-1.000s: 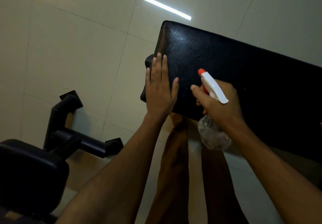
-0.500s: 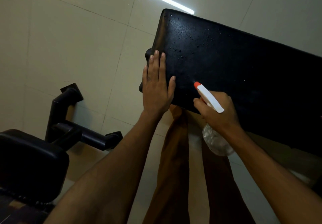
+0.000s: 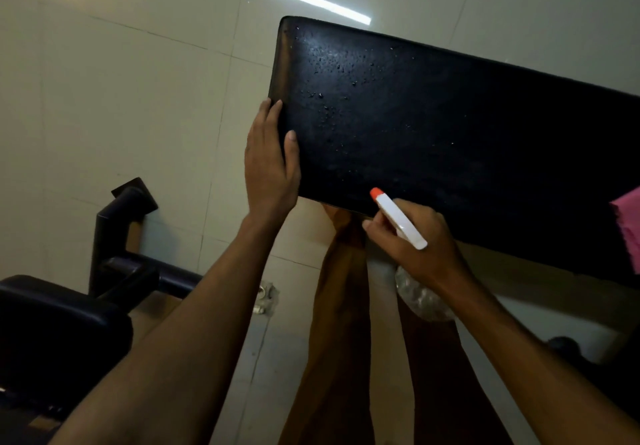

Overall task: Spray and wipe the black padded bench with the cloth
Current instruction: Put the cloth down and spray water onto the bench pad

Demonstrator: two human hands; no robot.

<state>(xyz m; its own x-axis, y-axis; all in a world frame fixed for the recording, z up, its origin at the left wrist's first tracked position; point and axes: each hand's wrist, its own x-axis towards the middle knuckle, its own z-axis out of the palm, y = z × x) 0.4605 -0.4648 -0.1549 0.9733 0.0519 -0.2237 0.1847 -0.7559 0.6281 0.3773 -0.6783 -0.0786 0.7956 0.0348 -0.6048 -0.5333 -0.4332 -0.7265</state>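
Observation:
The black padded bench [image 3: 450, 125] stretches from the upper middle to the right edge, its near-left part speckled with spray droplets. My left hand [image 3: 268, 164] rests on the bench's left end, fingers down its side and thumb on top. My right hand [image 3: 415, 243] holds a clear spray bottle [image 3: 398, 219] with a white head and orange nozzle at the bench's near edge, nozzle pointing toward the pad. A pink cloth [image 3: 628, 226] lies on the bench at the right edge of view, partly cut off.
Another black padded machine [image 3: 52, 333] with a dark metal frame [image 3: 121, 236] stands at lower left. Pale floor tiles [image 3: 138, 98] reflect a ceiling light. My brown trouser legs [image 3: 346, 340] are below the bench, with a small crumpled clear object [image 3: 265, 297] on the floor beside them.
My left hand slid from flat on the pad to its left end, gripping the edge. My right hand with the bottle drew back toward the near edge. The pink cloth came into view.

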